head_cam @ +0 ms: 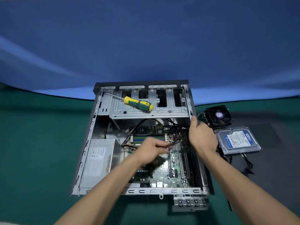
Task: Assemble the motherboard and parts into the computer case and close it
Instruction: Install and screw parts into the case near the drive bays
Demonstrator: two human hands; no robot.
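Green cloth covered the surface (40, 135). At centre frame the open grey metal computer case (90, 127) already held the green motherboard (164, 172). Left hand (151, 151) pinched thin wires; right hand (201, 137), fingers relaxed, touched the case's right wall. Blue-labelled hard drive (238, 140) and black cooler fan (218, 116) waited outside at right, the case unclosed.

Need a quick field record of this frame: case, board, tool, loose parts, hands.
case: open computer case, lying flat on green mat
motherboard: motherboard inside case
tool: screwdriver on drive bay, unheld
loose parts: cooler fan and hard drive, right of case
left hand: left hand over board, pinching cables, blurred
right hand: right hand at case's right wall, fingers straight
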